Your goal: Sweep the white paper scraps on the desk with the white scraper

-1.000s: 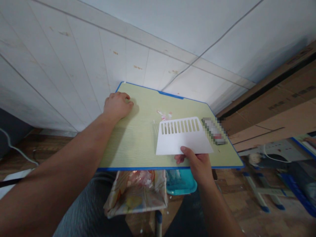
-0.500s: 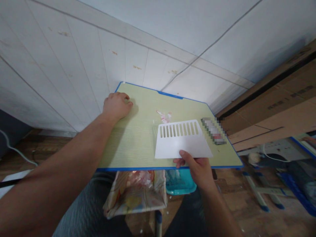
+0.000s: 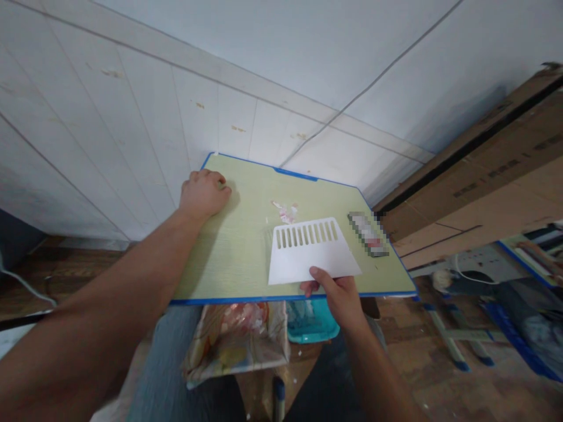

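A white flat plate with a row of narrow slots along its far side (image 3: 303, 261) is in my right hand (image 3: 341, 296). The thumb lies on top of its near edge and the fingers are underneath. The plate is over the front part of a pale green desk top (image 3: 246, 252) with a blue rim. Just past its slotted side lies a small heap of pink and white bits (image 3: 287, 212). My left hand (image 3: 204, 192) rests at the desk's left edge, fingers loosely bent and thumb apart, holding nothing visible. Its fingertips are partly hidden.
A blurred-out flat item (image 3: 368, 233) lies on the desk's right side. Below the front edge are a cloth-lined bin (image 3: 246, 360) with pink scraps and a turquoise basin (image 3: 314, 334). Cardboard boxes (image 3: 484, 193) stand right; a white wall (image 3: 149, 111) rises behind.
The view has shifted slightly, so the desk sits a little further left. The slotted plate has tilted slightly in my right hand; my left hand stays at the desk's edge.
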A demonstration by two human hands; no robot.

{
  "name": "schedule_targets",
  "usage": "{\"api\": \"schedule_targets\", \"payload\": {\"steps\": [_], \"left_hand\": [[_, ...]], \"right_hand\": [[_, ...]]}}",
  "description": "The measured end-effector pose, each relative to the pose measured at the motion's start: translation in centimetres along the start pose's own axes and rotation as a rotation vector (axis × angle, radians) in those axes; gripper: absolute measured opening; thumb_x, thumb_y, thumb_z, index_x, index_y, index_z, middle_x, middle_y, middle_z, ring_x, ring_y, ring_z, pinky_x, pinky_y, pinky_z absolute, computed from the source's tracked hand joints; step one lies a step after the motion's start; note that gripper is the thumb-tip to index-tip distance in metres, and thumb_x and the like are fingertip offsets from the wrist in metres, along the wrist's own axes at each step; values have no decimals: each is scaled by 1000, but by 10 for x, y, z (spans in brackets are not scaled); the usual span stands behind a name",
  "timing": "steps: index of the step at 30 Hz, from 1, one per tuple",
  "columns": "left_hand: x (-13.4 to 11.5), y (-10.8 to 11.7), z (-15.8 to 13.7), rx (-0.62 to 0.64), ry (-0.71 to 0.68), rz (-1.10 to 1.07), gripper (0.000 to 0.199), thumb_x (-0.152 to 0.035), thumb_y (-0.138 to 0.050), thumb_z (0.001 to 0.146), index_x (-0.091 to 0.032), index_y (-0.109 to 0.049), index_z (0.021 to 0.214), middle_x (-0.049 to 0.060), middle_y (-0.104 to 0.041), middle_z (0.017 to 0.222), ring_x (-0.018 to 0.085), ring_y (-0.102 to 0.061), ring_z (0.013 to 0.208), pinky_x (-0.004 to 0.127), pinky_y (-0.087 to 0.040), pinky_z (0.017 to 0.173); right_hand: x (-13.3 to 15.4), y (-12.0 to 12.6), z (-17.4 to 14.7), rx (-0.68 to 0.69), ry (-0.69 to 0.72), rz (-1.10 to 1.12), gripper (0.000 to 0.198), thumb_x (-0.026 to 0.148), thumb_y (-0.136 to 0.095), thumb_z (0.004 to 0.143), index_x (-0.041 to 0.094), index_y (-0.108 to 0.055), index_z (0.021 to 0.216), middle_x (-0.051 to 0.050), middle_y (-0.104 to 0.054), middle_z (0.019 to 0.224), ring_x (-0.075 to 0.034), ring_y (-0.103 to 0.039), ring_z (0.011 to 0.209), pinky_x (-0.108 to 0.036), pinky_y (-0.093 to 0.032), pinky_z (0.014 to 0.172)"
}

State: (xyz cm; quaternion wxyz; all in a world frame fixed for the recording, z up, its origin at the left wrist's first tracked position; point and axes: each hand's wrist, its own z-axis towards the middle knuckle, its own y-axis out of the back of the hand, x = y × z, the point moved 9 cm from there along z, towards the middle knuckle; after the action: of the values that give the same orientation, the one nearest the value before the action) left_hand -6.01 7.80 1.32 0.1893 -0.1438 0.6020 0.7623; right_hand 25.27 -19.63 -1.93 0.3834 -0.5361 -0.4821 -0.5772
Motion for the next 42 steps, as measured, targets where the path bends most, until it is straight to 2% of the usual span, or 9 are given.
{"api": "schedule_targets", "payload": {"steps": [10, 12, 17, 20, 24, 30, 35, 38, 42], "left_hand": [[-6, 6, -6, -19, -5, 51, 56, -45, -59, 97, -24, -87, 141, 21, -80, 164, 45, -66, 158, 59, -54, 135], [-6, 6, -9, -11, -17, 77, 58, -43, -57, 98, -22, -86, 144, 21, -81, 164, 44, -68, 156, 59, -54, 135], [1, 2, -8, 14, -39, 111, 55, -42, -50, 105, -23, -84, 145, 21, -81, 164, 42, -70, 156, 57, -54, 136], [11, -2, -4, 19, -41, 105, 52, -42, -50, 107, -22, -83, 143, 21, -81, 164, 43, -71, 156, 59, -54, 137], [20, -8, -2, 7, -54, 92, 48, -44, -53, 107, -25, -83, 141, 18, -81, 164, 43, -71, 156, 61, -54, 139], [23, -7, 0, 8, -24, 65, 50, -45, -56, 107, -21, -85, 140, 21, -82, 161, 49, -71, 156, 65, -56, 137], [18, -2, 8, 103, 36, 85, 56, -43, -56, 108, -16, -86, 146, 24, -79, 166, 50, -71, 156, 67, -57, 136], [13, 4, 17, 131, 98, 90, 54, -44, -65, 106, -18, -89, 147, 24, -80, 164, 51, -70, 157, 68, -58, 135], [7, 5, 26, 101, 171, 95, 51, -41, -67, 106, -17, -88, 145, 26, -80, 160, 51, -67, 159, 70, -58, 133]], "right_hand": [[-1, -15, 9, 33, -74, 87, 39, 57, -98, 80, 24, -79, 76, -9, -83, 64, -26, -77, 54, -37, -67, 58], [4, -2, 23, -6, -50, 104, 33, 52, -93, 80, 23, -79, 74, -8, -82, 62, -25, -75, 53, -35, -65, 57], [18, 63, 90, -261, 39, 69, 27, 46, -80, 77, 23, -75, 65, -7, -75, 56, -22, -66, 46, -33, -52, 50], [16, 79, 125, -294, 11, 15, 27, 44, -78, 75, 24, -72, 58, -7, -72, 51, -19, -59, 42, -32, -45, 46], [11, 59, 148, -224, -31, 22, 24, 45, -77, 71, 24, -74, 59, -7, -71, 49, -19, -59, 40, -31, -43, 43], [14, -8, 167, -75, -73, 80, 22, 45, -73, 71, 24, -75, 68, -10, -78, 57, -20, -64, 42, -29, -47, 42], [25, -55, 174, 41, -94, 103, 11, 34, -77, 76, 23, -77, 77, -7, -80, 61, -22, -71, 47, -27, -52, 43], [30, -54, 177, 59, -109, 88, 7, 29, -75, 76, 23, -78, 76, -6, -78, 58, -21, -68, 43, -27, -49, 40], [35, -21, 180, -34, -90, 78, 11, 30, -73, 78, 24, -72, 69, -4, -73, 53, -20, -64, 42, -27, -49, 40]]}}
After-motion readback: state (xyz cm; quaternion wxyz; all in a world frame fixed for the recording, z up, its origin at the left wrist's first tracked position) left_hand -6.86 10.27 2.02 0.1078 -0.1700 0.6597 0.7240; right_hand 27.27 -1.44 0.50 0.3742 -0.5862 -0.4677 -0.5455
